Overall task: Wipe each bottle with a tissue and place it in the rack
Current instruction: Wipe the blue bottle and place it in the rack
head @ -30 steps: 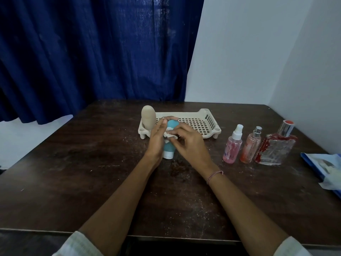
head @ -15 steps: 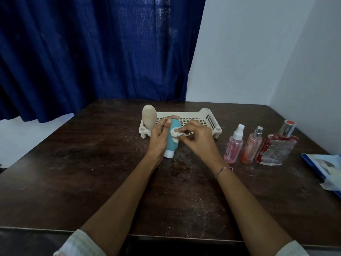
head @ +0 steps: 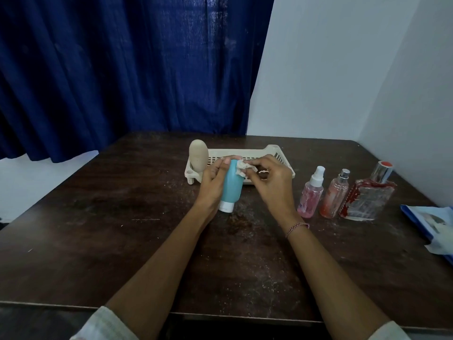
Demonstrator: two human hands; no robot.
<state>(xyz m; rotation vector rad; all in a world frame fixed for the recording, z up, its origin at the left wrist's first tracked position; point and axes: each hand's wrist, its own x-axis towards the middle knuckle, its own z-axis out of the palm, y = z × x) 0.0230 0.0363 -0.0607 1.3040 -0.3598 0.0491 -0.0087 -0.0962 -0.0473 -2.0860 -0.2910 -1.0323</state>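
Observation:
My left hand (head: pixel 213 180) grips a teal bottle (head: pixel 231 187), white cap down, just in front of the cream rack (head: pixel 282 154). My right hand (head: pixel 270 181) pinches a small white tissue (head: pixel 241 168) against the bottle's upper right side. A beige bottle (head: pixel 198 155) stands at the rack's left end. To the right on the table stand a pink spray bottle (head: pixel 311 193), an orange spray bottle (head: pixel 334 195) and a square glass bottle (head: pixel 369 192) with a silver cap.
A blue tissue packet (head: pixel 431 223) lies at the table's right edge. A dark blue curtain (head: pixel 122 69) hangs behind the wooden table (head: pixel 122 229). White walls close off the back right corner.
My right hand has slid the tissue from the bottle's front around to its upper right side, uncovering more of the teal bottle. My left hand keeps its hold.

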